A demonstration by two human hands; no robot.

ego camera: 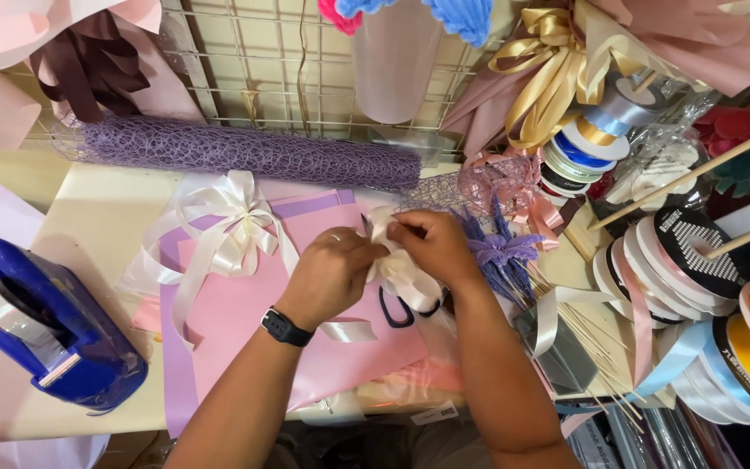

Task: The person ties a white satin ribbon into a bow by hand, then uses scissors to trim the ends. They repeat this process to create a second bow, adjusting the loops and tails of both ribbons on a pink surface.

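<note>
Hands together at table centre: your left hand (pixel 330 276) and right hand (pixel 431 247) both pinch cream ribbon bow (pixel 403 269), held just above pink paper sheet (pixel 245 304). Step looks like shaping loops, cinching centre. Next move needs firm pinch at knot. Scissors (pixel 405 311) right beneath your hands; finished bow (pixel 227 227) left of them.

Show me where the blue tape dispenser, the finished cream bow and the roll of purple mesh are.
blue tape dispenser (pixel 88 347), head view, on its blue side wall.
finished cream bow (pixel 234 217), head view, on its knotted centre.
roll of purple mesh (pixel 245 155), head view, mid-length of the roll.
</note>
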